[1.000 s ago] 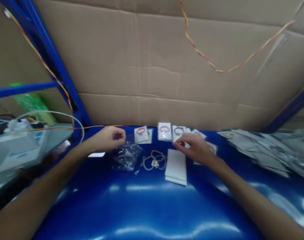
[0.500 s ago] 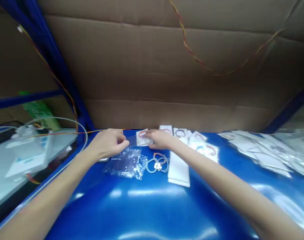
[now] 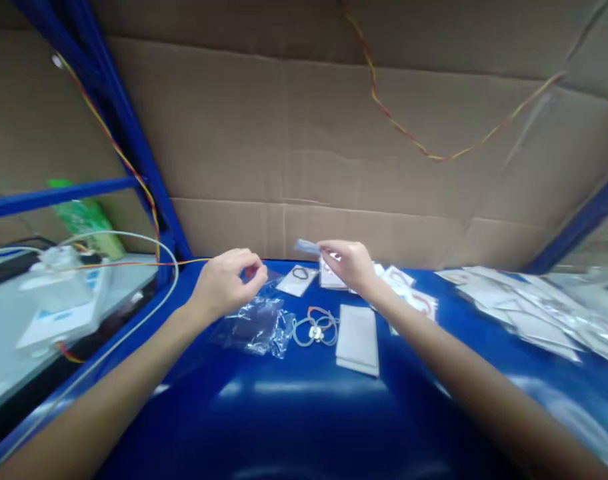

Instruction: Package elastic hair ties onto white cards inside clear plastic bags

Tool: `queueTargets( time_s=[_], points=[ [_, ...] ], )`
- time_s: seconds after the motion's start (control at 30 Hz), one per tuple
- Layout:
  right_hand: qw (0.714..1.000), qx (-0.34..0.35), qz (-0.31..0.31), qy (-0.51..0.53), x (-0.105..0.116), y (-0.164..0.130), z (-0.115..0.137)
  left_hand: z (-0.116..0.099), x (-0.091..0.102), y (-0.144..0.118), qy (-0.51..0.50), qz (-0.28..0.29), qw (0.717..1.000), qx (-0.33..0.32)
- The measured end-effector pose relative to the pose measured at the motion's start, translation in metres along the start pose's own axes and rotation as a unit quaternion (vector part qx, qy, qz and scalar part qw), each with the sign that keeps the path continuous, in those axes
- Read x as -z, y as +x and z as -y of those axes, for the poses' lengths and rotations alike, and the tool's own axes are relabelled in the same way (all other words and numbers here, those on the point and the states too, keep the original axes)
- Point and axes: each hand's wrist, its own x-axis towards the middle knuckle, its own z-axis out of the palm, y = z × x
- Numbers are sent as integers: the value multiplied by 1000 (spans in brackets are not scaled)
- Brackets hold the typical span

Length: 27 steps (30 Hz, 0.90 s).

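My left hand (image 3: 227,283) hovers just above the blue table (image 3: 304,413) with fingertips pinched on a small red band (image 3: 253,271), mostly hidden by the fingers. My right hand (image 3: 350,263) is raised a little above the table and pinches a small clear packet (image 3: 307,247) by one end. Between the hands a white card with a black ring (image 3: 297,279) lies flat. Crumpled clear bags (image 3: 254,327) lie under and just right of my left hand. Loose looped bands (image 3: 316,328) and a stack of white cards (image 3: 358,331) lie nearer to me.
Packets with red rings (image 3: 415,298) lie behind my right wrist. A heap of clear flat bags (image 3: 534,303) covers the table's right side. A cardboard wall (image 3: 334,153) closes the back, with blue rack posts (image 3: 129,140) and a grey cable (image 3: 149,240) on the left.
Both hands met at a packet by the back wall half a second ago. Now they have drawn apart, the right hand lifting a clear packet, and a card with a black ring lies between them.
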Motion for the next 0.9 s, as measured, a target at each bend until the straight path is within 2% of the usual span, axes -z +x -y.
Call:
queueTargets(
  time_s=[0.1, 0.17, 0.23, 0.27, 0.33, 0.37, 0.43, 0.5, 0.6, 0.77, 0.9],
  points=[
    [991, -55, -56, 109, 17, -13, 2, -8, -9, -1, -52, -22, 998, 18],
    [980, -83, -44, 178, 24, -28, 6, -16, -16, -2, -129, -23, 991, 39],
    [965, -109, -21, 236, 28, -47, 11, -26, -22, -5, -242, 0, 968, 69],
    [953, -131, -7, 275, 29, -57, 14, -32, -25, -6, -306, 23, 948, 88],
    [892, -210, 22, 399, 29, -74, 19, -43, -28, -9, -413, 92, 899, 117],
    [871, -229, 27, 434, 28, -81, 21, -48, -29, -11, -444, 119, 879, 124],
    [849, -239, 47, 469, 29, -91, 25, -57, -30, -14, -464, 146, 864, 128],
    [849, -225, 82, 471, 31, -95, 28, -64, -31, -17, -459, 141, 869, 118],
    [858, -208, 124, 453, 34, -97, 31, -68, -34, -23, -438, 88, 890, 91],
    [884, -222, 90, 401, 34, -97, 29, -66, -34, -29, -324, 22, 944, 59],
    [886, -228, 73, 397, 30, -99, 27, -60, -34, -31, -243, -18, 968, -60]
  ],
)
